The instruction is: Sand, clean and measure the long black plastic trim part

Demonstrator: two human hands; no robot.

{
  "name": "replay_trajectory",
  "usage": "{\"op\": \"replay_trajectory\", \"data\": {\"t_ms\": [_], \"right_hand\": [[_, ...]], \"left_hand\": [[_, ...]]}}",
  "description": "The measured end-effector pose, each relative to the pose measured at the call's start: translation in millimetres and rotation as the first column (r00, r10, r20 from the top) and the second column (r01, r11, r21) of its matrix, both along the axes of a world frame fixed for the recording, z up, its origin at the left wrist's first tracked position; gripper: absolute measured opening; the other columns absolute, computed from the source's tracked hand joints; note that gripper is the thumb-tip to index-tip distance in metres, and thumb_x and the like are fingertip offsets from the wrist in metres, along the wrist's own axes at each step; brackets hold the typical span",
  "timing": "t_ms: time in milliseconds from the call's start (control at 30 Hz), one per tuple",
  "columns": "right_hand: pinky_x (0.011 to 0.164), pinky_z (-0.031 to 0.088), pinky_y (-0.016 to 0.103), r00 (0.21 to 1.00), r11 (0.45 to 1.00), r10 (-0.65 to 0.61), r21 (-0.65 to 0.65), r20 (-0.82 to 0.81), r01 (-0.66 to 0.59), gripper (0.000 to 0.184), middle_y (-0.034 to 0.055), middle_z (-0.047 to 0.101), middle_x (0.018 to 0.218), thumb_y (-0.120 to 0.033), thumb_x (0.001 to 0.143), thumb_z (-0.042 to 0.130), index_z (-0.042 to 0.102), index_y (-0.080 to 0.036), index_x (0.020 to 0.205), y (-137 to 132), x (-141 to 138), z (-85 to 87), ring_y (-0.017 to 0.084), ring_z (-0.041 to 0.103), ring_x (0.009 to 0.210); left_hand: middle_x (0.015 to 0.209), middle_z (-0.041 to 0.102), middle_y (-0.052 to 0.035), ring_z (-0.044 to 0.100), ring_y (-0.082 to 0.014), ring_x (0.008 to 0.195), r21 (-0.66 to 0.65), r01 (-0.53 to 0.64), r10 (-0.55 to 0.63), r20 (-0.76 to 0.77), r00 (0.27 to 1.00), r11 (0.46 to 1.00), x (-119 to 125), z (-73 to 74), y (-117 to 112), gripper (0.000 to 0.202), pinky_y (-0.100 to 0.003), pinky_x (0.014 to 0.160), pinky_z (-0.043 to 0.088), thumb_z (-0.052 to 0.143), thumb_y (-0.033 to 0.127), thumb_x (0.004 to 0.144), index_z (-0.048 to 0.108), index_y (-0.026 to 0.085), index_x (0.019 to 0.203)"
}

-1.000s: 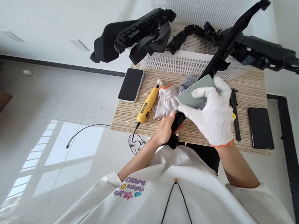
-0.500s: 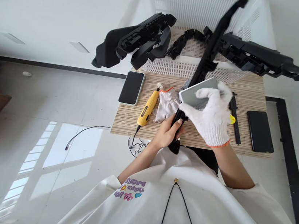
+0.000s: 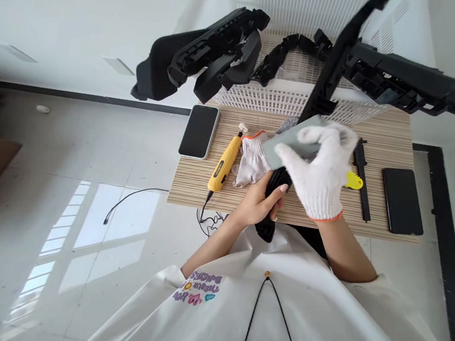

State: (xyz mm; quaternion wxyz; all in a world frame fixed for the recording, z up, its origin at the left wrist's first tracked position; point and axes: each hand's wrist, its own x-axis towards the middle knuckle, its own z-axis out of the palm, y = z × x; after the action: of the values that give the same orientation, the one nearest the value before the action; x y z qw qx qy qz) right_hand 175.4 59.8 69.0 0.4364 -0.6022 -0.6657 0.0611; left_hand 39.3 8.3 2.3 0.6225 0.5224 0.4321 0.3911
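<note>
My bare left hand (image 3: pixel 262 204) is wrapped round the lower end of a long, narrow black plastic trim part (image 3: pixel 328 74), which slants up to the right across the crate's front. On my right hand (image 3: pixel 320 174) is a white knitted glove with an orange cuff. Its thumb and fingers grip a flat grey rectangular pad (image 3: pixel 272 153), held over the trim part just above my left hand. Whether the pad touches the part I cannot tell. Left of the hands lie a loose white glove (image 3: pixel 252 162) and a yellow rotary tool (image 3: pixel 225 164) with a pale tip.
A white slatted crate (image 3: pixel 270 99) holds several black plastic parts (image 3: pixel 209 51) that stick out over both sides. On the striped table (image 3: pixel 185 187) are a phone (image 3: pixel 199 132), a black phone (image 3: pixel 403 202), a black caliper (image 3: pixel 363 183) and a yellow toothed tool (image 3: pixel 354 180). A cable (image 3: pixel 208 221) hangs off the front edge.
My right hand has moved the grey pad a little left and down along the trim part, tilting it flatter. My left hand keeps its hold. The camera view has shifted slightly.
</note>
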Motion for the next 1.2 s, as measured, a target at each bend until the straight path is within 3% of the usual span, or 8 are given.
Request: {"op": "replay_trajectory", "data": {"t_ms": [133,333,500,600,733,900,1033,1200], "right_hand": [[0.1,0.054,0.052,0.995,0.995,0.094,0.025,-0.033,-0.093,0.036,0.0078,0.06,0.11,-0.036,0.07,0.086,0.063,-0.023,0.094,4,6,-4.2,0.027,0.058,0.115],[0.094,0.056,0.045,0.938,0.986,0.157,-0.001,-0.31,-0.165,0.036,0.003,0.065,0.106,-0.029,0.072,0.083,0.06,-0.025,0.099,7,18,-17.5,0.023,0.063,0.106],[0.095,0.056,0.042,0.874,0.992,0.108,-0.007,-0.474,-0.126,0.034,-0.0008,0.067,0.107,-0.027,0.073,0.081,0.059,-0.024,0.098,10,20,-18.3,0.018,0.066,0.101],[0.091,0.058,0.041,0.883,0.976,0.187,-0.017,-0.431,-0.215,0.034,-0.0003,0.069,0.102,-0.028,0.071,0.084,0.061,-0.024,0.095,13,17,-15.0,0.018,0.067,0.096],[0.091,0.057,0.042,0.892,0.995,0.025,0.101,-0.451,0.024,0.029,0.0004,0.069,0.103,-0.03,0.076,0.082,0.06,-0.026,0.095,12,12,-15.9,0.018,0.067,0.096],[0.096,0.056,0.043,0.946,0.982,0.186,0.06,-0.264,-0.177,0.033,0.0022,0.068,0.106,-0.042,0.082,0.078,0.059,-0.025,0.103,7,10,-21.6,0.02,0.066,0.103],[0.097,0.057,0.045,0.944,0.991,0.041,0.13,-0.328,0.002,0.023,0.0047,0.068,0.111,-0.041,0.092,0.066,0.059,-0.026,0.108,8,12,-25.2,0.021,0.067,0.107],[0.087,0.062,0.039,0.944,0.964,0.263,0.004,-0.199,-0.267,0.042,0.0034,0.065,0.128,-0.038,0.09,0.068,0.062,-0.031,0.13,-10,13,-24.2,0.018,0.07,0.098]], "left_hand": [[0.064,0.065,0.0046,0.053,-0.0096,0.036,0.028,0.013,-0.012,-0.036,0.999,1.0,1,-2.6,-1,0.033,-0.023,0.037,0.041,0.052,0.055,0.099,0.043,0.023,0.097],[0.062,0.063,0.0069,0.047,-0.0075,0.034,0.042,-0.029,0.029,0.004,1.0,0.999,2,-3.0,-3,0.031,-0.021,0.035,0.038,0.047,0.054,0.101,0.041,0.024,0.1],[0.056,0.058,0.0094,0.043,-0.006,0.033,0.048,-0.048,0.047,0.018,0.999,0.998,1,-2.0,-3,0.031,-0.02,0.035,0.036,0.045,0.052,0.103,0.036,0.024,0.093],[0.056,0.058,0.0091,0.044,-0.0063,0.033,0.055,-0.037,0.038,-0.002,0.999,0.998,1,-0.4,-3,0.029,-0.021,0.036,0.036,0.044,0.051,0.103,0.039,0.024,0.097],[0.057,0.058,0.0089,0.043,-0.0059,0.032,0.039,-0.028,0.028,-0.006,1.0,0.999,1,1.1,-4,0.031,-0.02,0.034,0.035,0.044,0.052,0.103,0.035,0.024,0.093],[0.055,0.057,0.01,0.043,-0.006,0.033,0.052,-0.032,0.032,-0.007,0.999,0.998,1,0.0,-4,0.03,-0.02,0.036,0.038,0.043,0.053,0.104,0.037,0.024,0.098],[0.053,0.055,0.0105,0.041,-0.006,0.031,0.037,-0.036,0.036,0.004,0.999,0.999,2,-0.7,-3,0.033,-0.02,0.034,0.035,0.045,0.054,0.103,0.034,0.025,0.093],[0.051,0.052,0.011,0.039,-0.006,0.032,0.022,-0.056,0.055,0.064,0.996,0.998,1,-2.1,-1,0.03,-0.019,0.033,0.033,0.043,0.054,0.103,0.037,0.025,0.098]]}}
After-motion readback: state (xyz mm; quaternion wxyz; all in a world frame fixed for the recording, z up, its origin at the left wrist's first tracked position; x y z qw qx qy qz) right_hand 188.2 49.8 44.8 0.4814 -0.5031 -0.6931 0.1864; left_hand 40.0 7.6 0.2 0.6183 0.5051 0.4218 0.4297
